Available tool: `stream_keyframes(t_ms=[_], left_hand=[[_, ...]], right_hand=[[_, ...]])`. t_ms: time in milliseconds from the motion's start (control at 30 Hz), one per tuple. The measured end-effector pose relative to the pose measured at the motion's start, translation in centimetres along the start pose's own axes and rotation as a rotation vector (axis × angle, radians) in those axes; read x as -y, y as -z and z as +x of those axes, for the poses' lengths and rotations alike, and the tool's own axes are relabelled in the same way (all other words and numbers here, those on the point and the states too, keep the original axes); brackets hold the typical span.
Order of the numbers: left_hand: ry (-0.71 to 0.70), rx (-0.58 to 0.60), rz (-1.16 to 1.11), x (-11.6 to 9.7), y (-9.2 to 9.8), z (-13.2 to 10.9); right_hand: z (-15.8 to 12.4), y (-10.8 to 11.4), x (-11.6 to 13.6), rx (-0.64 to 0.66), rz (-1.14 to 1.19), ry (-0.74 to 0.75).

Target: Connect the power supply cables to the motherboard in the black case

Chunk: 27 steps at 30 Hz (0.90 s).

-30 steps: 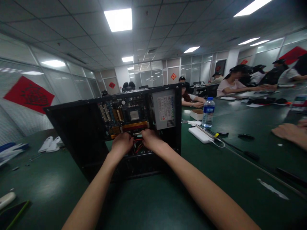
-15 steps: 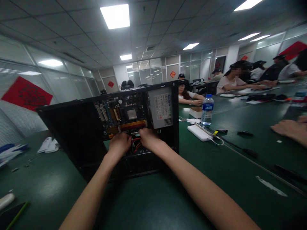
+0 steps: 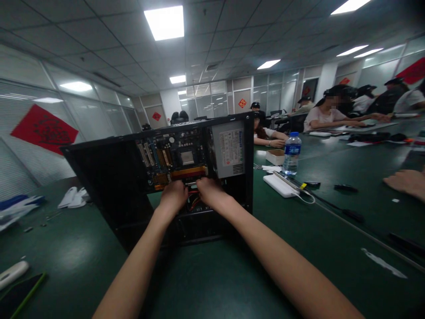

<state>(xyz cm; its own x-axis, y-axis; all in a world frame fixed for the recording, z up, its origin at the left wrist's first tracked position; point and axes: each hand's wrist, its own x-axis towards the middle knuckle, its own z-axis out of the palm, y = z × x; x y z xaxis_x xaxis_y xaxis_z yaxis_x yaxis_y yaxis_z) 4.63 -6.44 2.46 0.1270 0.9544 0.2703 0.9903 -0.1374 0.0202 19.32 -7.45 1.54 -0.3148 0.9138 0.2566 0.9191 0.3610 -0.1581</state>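
Both hands have stayed at the same spot inside the computer case (image 3: 109,186) since the earlier frames; only the view has swung a little, so the case sits slightly further right in frame. Left hand (image 3: 174,195) is curled, knuckles up, fingertips hidden behind its own back; cannot tell whether it grips anything. Right hand (image 3: 210,192) is bent down just beside it, fingers out of sight; grasp cannot be told either. Between and under the two hands lie the red cables (image 3: 192,201), thin and looped, mostly covered.

Case is a black sheet-metal box, matte, open on the side facing the camera, standing on the dark green surface (image 3: 232,274); its left part is too dark to read. Motherboard (image 3: 172,159) is fixed upright inside, just above the hands; coloured slots, one square silvery part in the middle, small detail blurred. Power supply (image 3: 229,150) is a grey metal block with a white label, text unreadable.

Right of the case: clear plastic water bottle (image 3: 292,155) with blue label, upright; flat white rectangular block (image 3: 279,185) with a thin cable; small cardboard box (image 3: 275,156). Another person's hand (image 3: 407,182) rests flat at the right edge, arm cut off. At the lower left, a white rounded object (image 3: 11,272) and a dark flat slab with green edge (image 3: 20,294), both cut by the frame.
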Motion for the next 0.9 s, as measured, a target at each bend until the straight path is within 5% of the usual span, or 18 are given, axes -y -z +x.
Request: stream_keyframes(t_ms=[200,567,900], left_hand=[[0.004,0.007,-0.104,0.4,-0.7,0.6],[-0.218,0.194,-0.458,4.9,-1.7,0.4],[-0.203,0.097,-0.35,3.4,-2.3,-0.1]], right_hand=[[0.2,-0.6,-0.4,-0.01,-0.09,0.037],[0.3,-0.1,-0.4,-0.201,-0.187,0.15],[2.3,-1.2,-1.4,-0.117,-0.462,0.383]])
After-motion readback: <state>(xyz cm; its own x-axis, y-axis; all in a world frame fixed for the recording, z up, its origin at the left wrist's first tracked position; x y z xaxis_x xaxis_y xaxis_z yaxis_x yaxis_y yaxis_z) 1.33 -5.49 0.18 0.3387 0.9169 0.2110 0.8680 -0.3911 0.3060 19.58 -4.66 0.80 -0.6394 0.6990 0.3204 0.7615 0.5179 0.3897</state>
